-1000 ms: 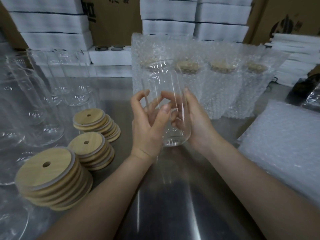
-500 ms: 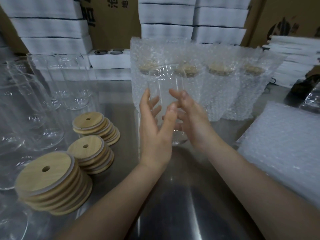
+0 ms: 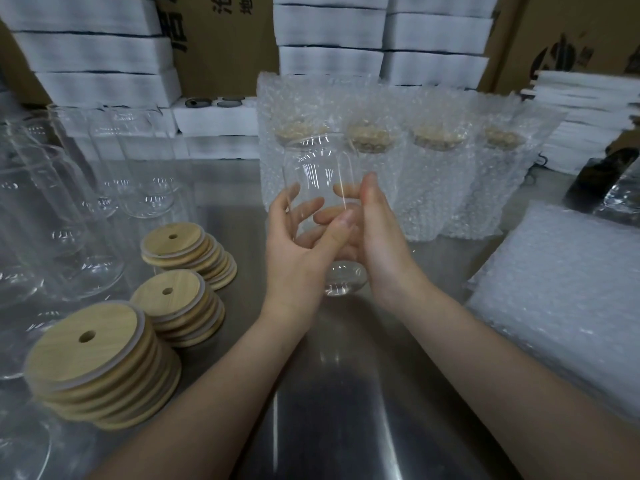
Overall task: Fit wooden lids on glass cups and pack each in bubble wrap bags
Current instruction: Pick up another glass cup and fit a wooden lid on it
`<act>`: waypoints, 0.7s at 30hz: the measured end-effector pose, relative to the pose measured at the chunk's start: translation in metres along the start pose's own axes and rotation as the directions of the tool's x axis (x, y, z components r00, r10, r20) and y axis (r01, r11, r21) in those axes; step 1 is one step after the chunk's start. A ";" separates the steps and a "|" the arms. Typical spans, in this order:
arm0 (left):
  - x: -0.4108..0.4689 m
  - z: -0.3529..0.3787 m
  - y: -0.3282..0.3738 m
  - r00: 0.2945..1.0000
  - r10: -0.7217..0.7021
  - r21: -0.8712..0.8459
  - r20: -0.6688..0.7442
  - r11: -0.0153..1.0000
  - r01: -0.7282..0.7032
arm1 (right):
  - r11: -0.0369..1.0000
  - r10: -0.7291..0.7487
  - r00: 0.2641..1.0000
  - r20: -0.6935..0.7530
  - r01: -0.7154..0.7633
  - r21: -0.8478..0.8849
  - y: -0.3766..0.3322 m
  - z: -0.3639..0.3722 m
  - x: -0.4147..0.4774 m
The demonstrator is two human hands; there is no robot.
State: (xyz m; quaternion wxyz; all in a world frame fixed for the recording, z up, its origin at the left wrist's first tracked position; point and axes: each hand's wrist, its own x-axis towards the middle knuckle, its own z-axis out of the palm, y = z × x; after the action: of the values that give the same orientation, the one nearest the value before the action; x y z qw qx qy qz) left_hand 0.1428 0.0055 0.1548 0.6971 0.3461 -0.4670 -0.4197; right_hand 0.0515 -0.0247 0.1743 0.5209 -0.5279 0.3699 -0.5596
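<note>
**A:** Where do we stand on this one?

**B:** Mid-cycle, we judge. We have one glass cup (image 3: 318,174) upright, mouth open, no lid on it. The left hand (image 3: 298,251) curls round its lower half with the thumb across the near face. The right hand (image 3: 377,244) wraps it from the other side.

**A:** Is it on the desk (image 3: 346,393) or off it?

**B:** The base sits low, near the steel, but we cannot tell whether it touches. The cup is in front of the packed row.

**A:** How many are done?

**B:** We count four packed cups (image 3: 436,188) standing in bubble wrap at the back, wooden tops showing through. More may be hidden; we cannot say.

**A:** And what is left?

**B:** Plenty. There is a crowd of bare cups (image 3: 145,168) on the left. Three lid stacks (image 3: 86,344) sit beside them. A pile of flat bubble wrap bags (image 3: 561,292) lies at the right edge.

**A:** What comes next for this cup?

**B:** Our reading: take a lid from a stack, press it on, then slide the cup into a bag. Neither step is done for it yet. Glass is slick, so we would keep a firm hold low down while pressing.
</note>
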 end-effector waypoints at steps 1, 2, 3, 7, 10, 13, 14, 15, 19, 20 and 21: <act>0.000 -0.001 0.001 1.000 -0.004 -0.003 0.006 1.000 0.004 | 1.000 0.014 1.000 -0.004 -0.014 0.022 -0.001 -0.001 0.000; 0.000 -0.001 0.002 1.000 -0.011 -0.016 0.018 1.000 0.011 | 0.999 0.023 1.000 -0.011 -0.023 0.041 -0.001 -0.002 0.001; 0.000 -0.002 0.004 0.999 -0.020 -0.039 0.033 0.999 0.021 | 0.998 0.028 0.999 -0.019 -0.027 0.054 -0.001 -0.003 0.001; -0.002 -0.003 0.006 0.997 -0.022 -0.071 0.071 0.997 0.027 | 0.997 0.015 1.000 -0.024 -0.013 0.070 -0.003 -0.006 0.000; -0.003 -0.003 0.006 0.997 -0.004 -0.036 0.077 0.999 0.007 | 0.999 0.003 1.000 -0.004 -0.002 0.051 -0.004 -0.007 -0.002; -0.004 -0.001 0.005 0.997 0.018 0.033 0.079 0.999 -0.021 | 0.999 0.026 1.000 0.002 -0.026 0.047 -0.005 -0.010 -0.002; -0.004 -0.001 0.004 0.996 0.021 0.053 0.085 0.998 -0.026 | 0.998 0.034 0.999 0.004 -0.034 0.044 -0.005 -0.010 -0.001; -0.004 0.000 0.002 0.995 0.018 0.067 0.095 0.997 -0.024 | 0.998 0.042 0.999 0.007 -0.042 0.038 -0.004 -0.011 -0.001; -0.005 -0.004 0.002 0.990 -0.020 0.092 0.138 0.996 0.007 | 0.997 0.067 0.997 0.043 -0.068 0.043 -0.005 -0.012 0.000; -0.005 -0.006 0.002 0.989 -0.018 0.095 0.148 0.995 0.004 | 0.996 0.070 0.996 0.057 -0.073 0.047 -0.004 -0.012 0.001; -0.005 -0.009 0.003 0.988 -0.009 0.099 0.156 0.995 -0.007 | 0.996 0.073 0.995 0.069 -0.076 0.051 -0.004 -0.011 0.000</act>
State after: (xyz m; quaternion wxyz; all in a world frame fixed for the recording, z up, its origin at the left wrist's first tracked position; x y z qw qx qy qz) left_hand 0.1507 0.0117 0.1530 0.6402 0.3468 -0.5402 -0.4220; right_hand 0.0401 -0.0259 0.1768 0.5675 -0.5181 0.3565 -0.5314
